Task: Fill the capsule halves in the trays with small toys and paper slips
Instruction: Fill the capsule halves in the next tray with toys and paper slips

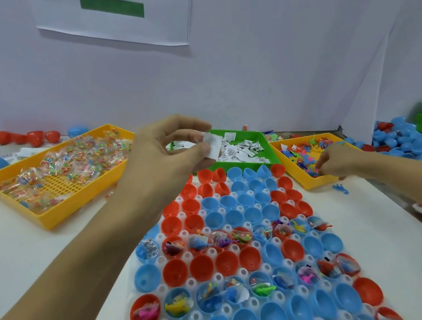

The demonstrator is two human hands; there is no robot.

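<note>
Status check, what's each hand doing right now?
Left hand pinches a paper slip above the green tray. Right hand picks in the toy tray. Many capsule halves unfilled. Nothing blocking.

No text, brand or number can be read. Sheet (122,15) on the wall: a green bar and the cut-off feet of black strokes at the top edge, not legible. Slips (240,150) in the green tray (265,138): small dark print, too blurred to read. Slip in a capsule half (147,248): dark print, also too small to read.
</note>
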